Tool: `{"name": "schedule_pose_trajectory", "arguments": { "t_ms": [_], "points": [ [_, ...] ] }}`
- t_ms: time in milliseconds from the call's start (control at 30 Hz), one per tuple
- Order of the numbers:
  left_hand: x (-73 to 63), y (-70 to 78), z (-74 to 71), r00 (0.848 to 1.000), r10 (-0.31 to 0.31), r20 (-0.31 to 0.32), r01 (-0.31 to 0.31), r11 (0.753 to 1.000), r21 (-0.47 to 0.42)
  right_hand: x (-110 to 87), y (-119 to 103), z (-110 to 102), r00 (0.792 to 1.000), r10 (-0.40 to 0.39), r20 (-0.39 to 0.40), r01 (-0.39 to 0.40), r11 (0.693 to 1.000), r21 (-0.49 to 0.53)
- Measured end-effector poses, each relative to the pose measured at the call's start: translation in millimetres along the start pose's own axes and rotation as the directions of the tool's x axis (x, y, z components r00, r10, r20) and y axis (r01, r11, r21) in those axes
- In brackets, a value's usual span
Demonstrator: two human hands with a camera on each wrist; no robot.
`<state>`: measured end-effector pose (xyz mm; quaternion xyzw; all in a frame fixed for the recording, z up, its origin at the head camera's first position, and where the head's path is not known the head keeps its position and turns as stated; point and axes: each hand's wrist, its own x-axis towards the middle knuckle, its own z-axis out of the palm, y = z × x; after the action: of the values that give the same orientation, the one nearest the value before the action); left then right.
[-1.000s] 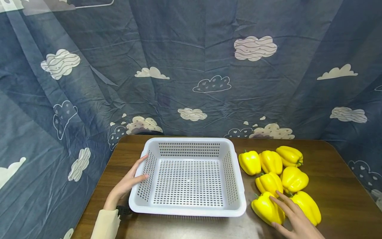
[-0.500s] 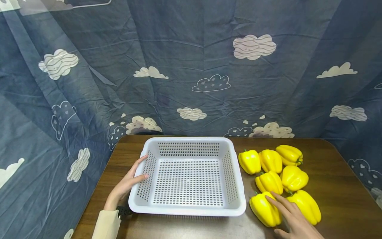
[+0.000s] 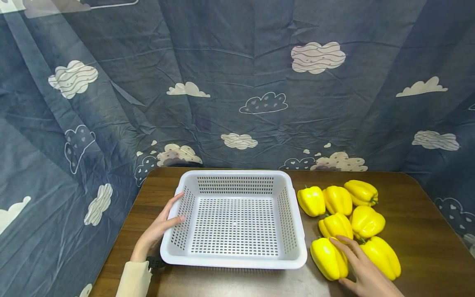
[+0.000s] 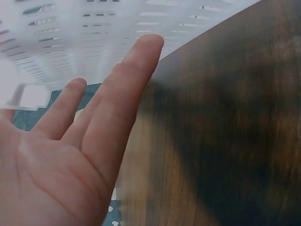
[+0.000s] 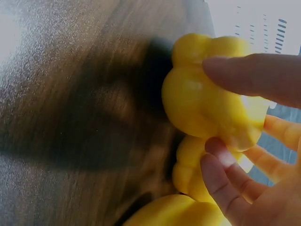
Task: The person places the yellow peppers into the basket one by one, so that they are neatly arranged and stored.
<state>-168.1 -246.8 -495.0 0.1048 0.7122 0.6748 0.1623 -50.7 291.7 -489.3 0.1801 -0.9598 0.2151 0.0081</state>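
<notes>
A white perforated plastic basket (image 3: pixel 233 262) lies on the table. My left hand (image 3: pixel 158 227) holds its left side, thumb over the rim on the inner wall and the other fingers along the outside; the left wrist view shows these fingers (image 4: pixel 117 99) stretched beside the slotted wall. At the front right my right hand (image 3: pixel 361 266) grips the nearest yellow bell pepper (image 3: pixel 328 260). Seen from the right wrist, the thumb presses one side of this bell pepper (image 5: pixel 193 103) and the fingers reach around the other; the rest of the contact is hidden.
Several more yellow bell peppers (image 3: pixel 366 222) lie close together right of the basket, one directly behind the gripped one and another (image 3: pixel 382 258) beside the right hand. The brown wooden table (image 3: pixel 419 231) ends at a dark cloud-print cloth (image 3: pixel 237 82) hanging behind.
The right hand has closed in on the front bell pepper, its thumb now against it. That pepper has shifted slightly left, away from the neighbour on its right. The left hand and basket stay put.
</notes>
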Motion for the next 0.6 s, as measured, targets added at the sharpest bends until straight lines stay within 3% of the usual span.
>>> {"name": "schedule_pose_trajectory", "arguments": {
  "t_ms": [133,600],
  "points": [
    [0.2,-0.8,0.7,1.0,-0.016,-0.016,0.016,1.0,0.009,2.6,-3.1,-1.9,0.997,0.062,0.051,-0.065,0.997,0.046],
    [0.7,-2.0,2.5,0.999,-0.014,-0.04,0.014,1.0,-0.02,4.2,-11.2,-7.2,0.998,0.024,-0.05,-0.023,1.0,0.014]
  ]
}}
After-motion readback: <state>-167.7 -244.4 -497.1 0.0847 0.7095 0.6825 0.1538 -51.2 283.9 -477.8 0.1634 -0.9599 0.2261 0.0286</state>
